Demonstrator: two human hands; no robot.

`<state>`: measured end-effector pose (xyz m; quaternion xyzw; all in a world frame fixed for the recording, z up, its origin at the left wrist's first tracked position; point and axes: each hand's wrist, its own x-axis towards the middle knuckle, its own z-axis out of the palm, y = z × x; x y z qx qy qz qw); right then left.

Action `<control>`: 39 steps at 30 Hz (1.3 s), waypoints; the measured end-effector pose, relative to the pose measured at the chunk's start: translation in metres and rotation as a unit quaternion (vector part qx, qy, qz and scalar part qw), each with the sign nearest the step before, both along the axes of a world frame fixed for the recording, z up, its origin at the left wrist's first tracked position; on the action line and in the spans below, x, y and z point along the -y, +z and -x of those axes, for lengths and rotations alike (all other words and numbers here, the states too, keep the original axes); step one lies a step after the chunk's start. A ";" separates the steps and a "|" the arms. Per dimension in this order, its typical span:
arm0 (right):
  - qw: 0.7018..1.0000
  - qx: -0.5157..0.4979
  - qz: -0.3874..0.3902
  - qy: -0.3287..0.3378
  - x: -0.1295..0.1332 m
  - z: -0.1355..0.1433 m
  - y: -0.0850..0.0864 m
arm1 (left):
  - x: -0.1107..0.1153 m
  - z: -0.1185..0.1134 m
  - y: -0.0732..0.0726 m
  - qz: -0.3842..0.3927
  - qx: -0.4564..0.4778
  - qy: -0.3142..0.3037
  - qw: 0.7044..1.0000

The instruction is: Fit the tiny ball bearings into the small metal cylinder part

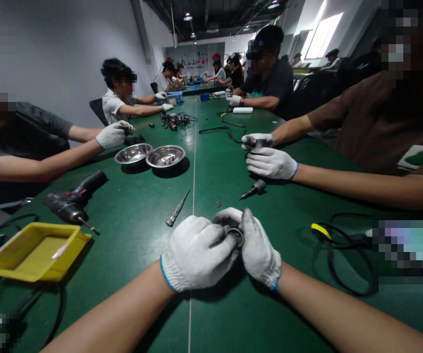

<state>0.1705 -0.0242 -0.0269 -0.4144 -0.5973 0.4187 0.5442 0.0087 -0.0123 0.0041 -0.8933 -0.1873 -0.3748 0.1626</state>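
Note:
My left hand (202, 252), in a white knit glove with a blue cuff, pinches a small round metal part (236, 236) with a ring-shaped rim. Gloved the same way, my right hand (258, 247) closes around the part's other side, its fingertips greyed with dirt. Most of the part is hidden by my fingers. Just beyond my left hand lies a slim pointed tool (177, 208), perhaps a screwdriver. A dark cylindrical piece with a thin shaft (253, 189) rests past my right hand, and a tiny metal piece (218, 203) lies between them.
A cordless drill (73, 198) and a yellow tray (38, 252) are at left on the green table (141, 304). Two steel bowls (165, 156) stand farther back near tangled cables (177, 120). A black cable (347, 260) coils at right. Gloved co-workers sit along both sides.

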 end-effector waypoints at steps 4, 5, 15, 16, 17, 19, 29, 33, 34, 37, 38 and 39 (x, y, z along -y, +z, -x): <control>1.000 -0.008 0.008 0.002 0.000 0.000 -0.003 | 0.000 0.000 -0.002 -0.005 -0.003 0.019 1.000; 1.000 -0.011 0.009 0.003 0.000 0.000 -0.004 | 0.000 0.000 -0.002 -0.007 -0.001 0.022 1.000; 1.000 -0.010 0.018 -0.003 0.001 -0.001 -0.007 | 0.000 0.002 -0.002 -0.004 0.003 -0.023 1.000; 1.000 -0.013 0.015 0.001 0.001 -0.001 -0.007 | 0.000 0.002 -0.002 -0.004 0.002 -0.018 1.000; 1.000 -0.017 0.014 0.005 0.001 -0.001 -0.007 | 0.000 0.002 -0.002 -0.004 0.002 -0.014 1.000; 1.000 -0.024 0.013 0.011 0.001 -0.001 -0.007 | 0.000 0.002 -0.002 -0.005 0.003 -0.007 1.000; 1.000 -0.020 0.017 0.006 -0.001 0.000 -0.004 | 0.001 0.000 -0.001 -0.009 -0.004 0.019 1.000; 1.000 -0.008 0.028 -0.003 -0.001 -0.001 -0.006 | 0.000 0.000 0.000 -0.002 -0.001 0.019 1.000; 0.999 -0.008 0.031 -0.004 -0.001 -0.001 -0.006 | 0.000 0.000 0.000 -0.002 0.004 0.014 1.000; 0.999 -0.014 0.042 -0.006 0.000 -0.001 -0.007 | 0.000 0.003 -0.001 0.000 0.024 -0.011 1.000; 0.999 -0.014 0.045 -0.006 0.001 -0.001 -0.007 | 0.000 0.004 -0.001 0.002 0.027 -0.017 0.999; 0.999 -0.013 0.046 -0.004 0.001 -0.001 -0.006 | 0.000 0.005 -0.002 0.004 0.028 -0.020 0.999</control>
